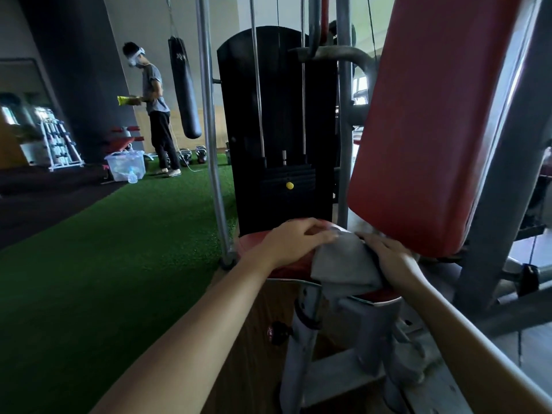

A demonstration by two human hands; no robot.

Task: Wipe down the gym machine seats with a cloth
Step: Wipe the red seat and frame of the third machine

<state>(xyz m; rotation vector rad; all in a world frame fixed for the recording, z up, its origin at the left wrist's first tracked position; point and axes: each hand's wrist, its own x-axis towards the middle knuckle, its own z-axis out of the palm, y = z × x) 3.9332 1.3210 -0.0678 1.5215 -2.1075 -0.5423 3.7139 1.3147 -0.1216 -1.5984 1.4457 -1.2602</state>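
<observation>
Cloth (343, 261) (grey and loosely folded) lies on the right half of the machine's red seat (254, 245), its near edge drooping past the seat's chrome rim. The right hand (388, 258) lies flat on the cloth's right side, fingers straight and pointing far-left. It presses the cloth down and grips nothing. The left hand (294, 242) rests palm down on the far part of the seat, fingers loosely curved and not closed on anything, the tips just touching the cloth's far corner. Both forearms reach in from the near side.

A red backrest (433, 115) rises tilted just right of the seat, its lower end hanging close over the right hand's fingers. A grey frame (495, 204) runs up behind it. Straight beyond the seat stands the black weight stack (277, 115), with a yellow pin (289, 185) low in its plates and thin steel rods running up from them. A bent steel post (209, 115) stands just left of the stack. Under the seat a grey column (301, 339) goes down to the floor.

Green turf (104, 249) covers the floor to the left. Far across it another person (156, 109) stands side-on, holding something yellow (128, 100) — what it is I cannot tell. A black punching bag (183, 85) hangs just right of them. Near their feet sit a clear plastic bin (127, 165) and a small bottle (132, 176), with kettlebells (194, 155) on the turf beyond. A white rack (58, 141) stands against the far left wall.
</observation>
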